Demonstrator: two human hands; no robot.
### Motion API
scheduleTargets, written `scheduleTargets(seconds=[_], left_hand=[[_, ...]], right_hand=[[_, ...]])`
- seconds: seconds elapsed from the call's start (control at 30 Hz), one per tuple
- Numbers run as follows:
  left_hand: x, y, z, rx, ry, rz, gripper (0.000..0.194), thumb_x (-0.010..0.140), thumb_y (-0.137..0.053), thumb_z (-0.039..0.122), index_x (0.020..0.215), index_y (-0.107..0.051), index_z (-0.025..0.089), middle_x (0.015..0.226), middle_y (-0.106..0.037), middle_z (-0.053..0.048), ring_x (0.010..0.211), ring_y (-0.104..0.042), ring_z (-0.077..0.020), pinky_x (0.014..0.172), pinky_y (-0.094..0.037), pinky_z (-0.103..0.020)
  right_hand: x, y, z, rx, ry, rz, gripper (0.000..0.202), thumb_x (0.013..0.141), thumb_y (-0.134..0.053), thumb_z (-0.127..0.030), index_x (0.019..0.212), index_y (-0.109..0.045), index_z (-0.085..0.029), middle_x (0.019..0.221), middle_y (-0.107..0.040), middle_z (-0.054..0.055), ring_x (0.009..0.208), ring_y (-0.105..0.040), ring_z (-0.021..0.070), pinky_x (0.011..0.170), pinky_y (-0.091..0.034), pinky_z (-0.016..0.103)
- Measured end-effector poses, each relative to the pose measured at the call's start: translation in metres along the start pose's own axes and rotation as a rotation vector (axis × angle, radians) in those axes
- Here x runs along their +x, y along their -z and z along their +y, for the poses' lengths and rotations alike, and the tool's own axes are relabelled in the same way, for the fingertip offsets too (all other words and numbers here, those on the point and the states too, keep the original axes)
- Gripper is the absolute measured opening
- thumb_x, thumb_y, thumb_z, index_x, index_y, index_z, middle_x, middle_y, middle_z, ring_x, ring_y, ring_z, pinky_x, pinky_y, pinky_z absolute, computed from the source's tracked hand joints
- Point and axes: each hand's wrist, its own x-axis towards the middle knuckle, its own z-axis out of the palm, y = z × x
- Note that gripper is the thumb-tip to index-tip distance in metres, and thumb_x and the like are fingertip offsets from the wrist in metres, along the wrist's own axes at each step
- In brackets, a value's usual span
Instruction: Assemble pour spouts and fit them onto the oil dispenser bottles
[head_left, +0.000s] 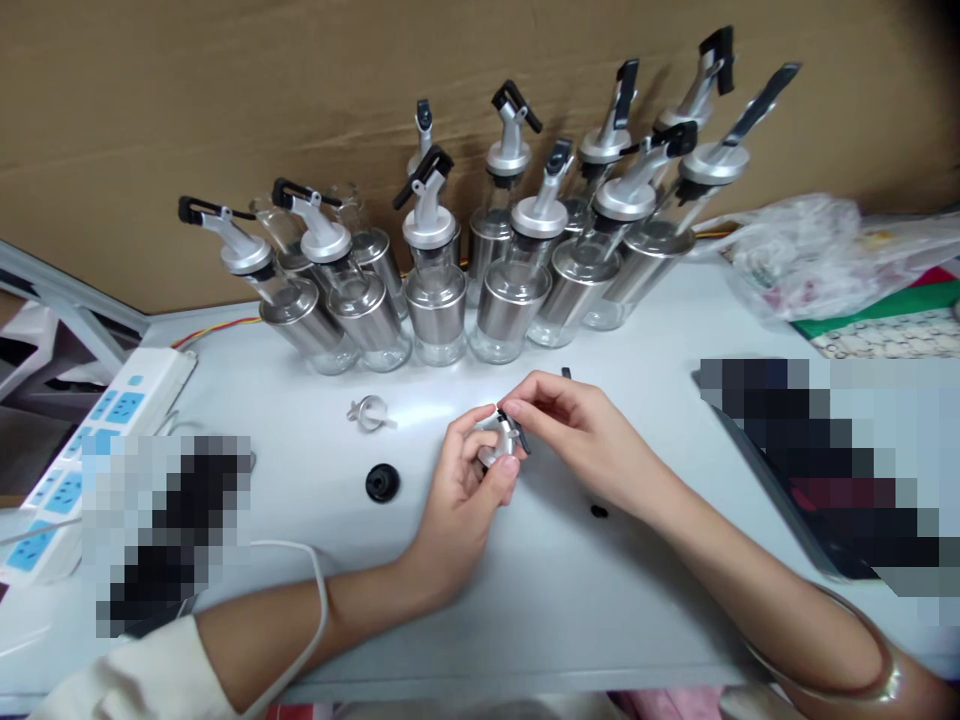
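Observation:
Near the middle of the table, my left hand (472, 480) is closed around a silver pourer top (496, 448) with a black lever. The fingertips of my right hand (574, 415) pinch the black part at its upper end; exactly where they grip is partly hidden. Left of my hands lie a loose silver pourer piece (370, 413) and a round black stopper (382, 483). A small black part (598, 511) rests below my right wrist. Behind my right hand, the tip of another black piece (566, 373) shows.
Several glass-and-steel oil bottles (437, 315) with pourer tops stand along the cardboard backing (300, 100). A power strip (97, 440) and a blurred-out dark device (176, 530) are at left. Plastic bags (810, 250) and another blurred-out device (787, 480) are at right. A white cable (319, 570) crosses my left forearm.

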Motion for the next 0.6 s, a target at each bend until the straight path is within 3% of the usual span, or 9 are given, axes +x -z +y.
scheduleTargets(seconds=[0.2,0.6], left_hand=[[-0.0002,0.0017,0.0002,0.028,-0.006,0.001,0.048,0.079,-0.066,0.041,0.118,-0.045,0.022,0.084,-0.055,0.001,0.058,-0.042,-0.0059,0.056,-0.033,-0.023],[-0.0005,0.0023,-0.0014,0.019,0.003,-0.019,0.05,0.078,-0.067,0.035,0.124,-0.049,0.025,0.083,-0.053,0.0,0.06,-0.041,-0.0066,0.057,-0.034,-0.023]], right_hand=[[0.0001,0.0005,-0.0009,-0.045,-0.007,0.016,0.022,0.082,-0.055,-0.036,0.07,-0.055,-0.018,0.063,-0.057,-0.002,0.057,-0.053,0.0116,0.056,-0.041,0.026],[0.0007,0.0045,-0.0001,0.083,-0.043,-0.05,0.022,0.081,-0.059,-0.033,0.066,-0.054,-0.017,0.057,-0.056,-0.004,0.053,-0.053,0.0094,0.054,-0.042,0.023]])
